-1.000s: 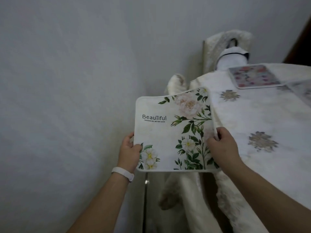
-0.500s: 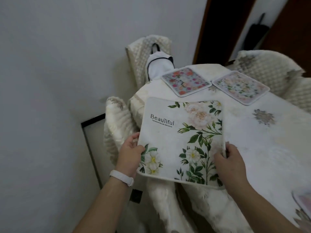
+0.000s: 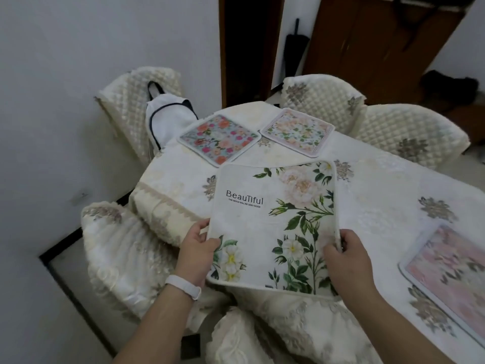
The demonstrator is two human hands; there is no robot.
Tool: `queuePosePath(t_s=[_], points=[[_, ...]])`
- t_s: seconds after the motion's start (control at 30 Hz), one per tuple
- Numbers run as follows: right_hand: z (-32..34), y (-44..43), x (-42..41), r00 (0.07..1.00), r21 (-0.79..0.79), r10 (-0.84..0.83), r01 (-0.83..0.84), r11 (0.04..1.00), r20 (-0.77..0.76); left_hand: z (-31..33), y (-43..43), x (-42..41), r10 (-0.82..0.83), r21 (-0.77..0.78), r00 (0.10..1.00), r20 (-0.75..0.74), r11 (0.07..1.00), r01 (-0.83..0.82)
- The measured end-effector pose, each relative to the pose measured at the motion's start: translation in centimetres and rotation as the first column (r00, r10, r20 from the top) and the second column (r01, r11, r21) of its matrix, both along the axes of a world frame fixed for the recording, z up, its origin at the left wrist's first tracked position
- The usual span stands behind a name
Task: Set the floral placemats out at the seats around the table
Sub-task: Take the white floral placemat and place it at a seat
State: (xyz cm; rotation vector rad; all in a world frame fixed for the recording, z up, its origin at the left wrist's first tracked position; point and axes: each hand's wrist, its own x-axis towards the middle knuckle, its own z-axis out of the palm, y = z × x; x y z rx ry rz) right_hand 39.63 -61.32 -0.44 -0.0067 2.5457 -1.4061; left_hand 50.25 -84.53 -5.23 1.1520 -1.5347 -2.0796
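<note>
Above the tabletop [image 3: 380, 195] at 6 o'clock, both hands, left hand [image 3: 198, 252] and right hand [image 3: 346, 261], each with its grip closed on the white placemat [image 3: 273, 227], should lower it flat and square to the edge.

cream placemat [image 3: 273, 227] green-leaved, possibly pink placemat [image 3: 451, 274]

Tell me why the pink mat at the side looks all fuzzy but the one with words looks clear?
In the head view, the pink mat sits at the frame's stretched, blurry edge; the mat with words, held by the left hand and right hand, is central and sharper. Lighting is dim and soft, without glare.
</note>
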Motion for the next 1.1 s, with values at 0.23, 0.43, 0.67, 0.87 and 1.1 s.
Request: queuePosePath(t_s=[0.23,0.43,0.67,0.87,1.1], points=[[-1.7,1.8,-0.7,0.997,-0.113,0.003,0.005,0.994,0.076,0.1,0.9,-0.3,-0.022,-0.091,0.998,0.059,0.995,0.028],[-2.7,0.3,-0.4,0.993,-0.169,-0.013,0.033,0.985,0.118,0.4,-2.6,-0.5,-0.086,-0.142,0.989,0.118,0.985,0.103],[-5.6,-8.7,-0.8,0.98,-0.123,-0.096,0.118,0.985,0.173,-2.5,-13.7,-3.2,-0.193,-0.191,0.965,0.18,0.955,0.226],[-8.8,-19.1,-0.5,0.962,-0.042,-0.185,0.197,0.98,0.203,-5.5,-24.7,-5.6,-0.307,-0.228,0.917,0.254,0.903,0.365],[-12.3,-26.1,0.3,0.929,0.103,-0.281,0.264,0.959,0.241,-8.5,-31.7,-8.1,-0.419,-0.184,0.851,0.316,0.853,0.488]])
